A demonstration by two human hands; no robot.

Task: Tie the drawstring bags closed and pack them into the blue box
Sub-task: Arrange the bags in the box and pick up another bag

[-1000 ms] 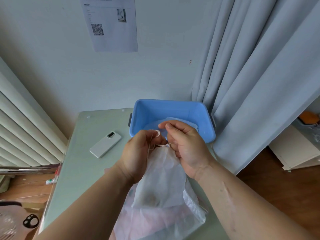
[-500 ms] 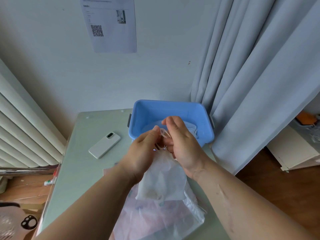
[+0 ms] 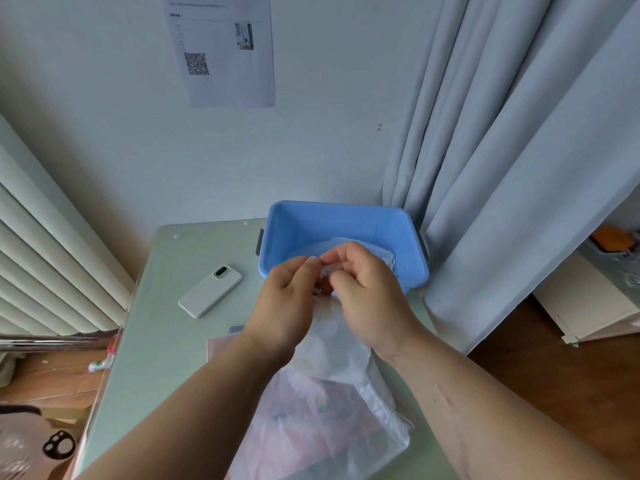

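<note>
Head view: I see the left hand (image 3: 287, 306) and the right hand (image 3: 367, 299) meeting, both pinching the neck of the white translucent drawstring bag (image 3: 332, 351), probably its cord, which is blurred here. The bag stands just near of the blue plastic box (image 3: 339, 207) on the pale green table (image 3: 166, 341), with a white phone (image 3: 209, 291) to the left.

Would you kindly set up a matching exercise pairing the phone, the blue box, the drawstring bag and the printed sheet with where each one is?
1 phone
2 blue box
3 drawstring bag
4 printed sheet

A on the wall
B pinched by left hand and right hand
C lying left of the box
D next to the curtain

Pairs: 1-C, 2-D, 3-B, 4-A
</note>
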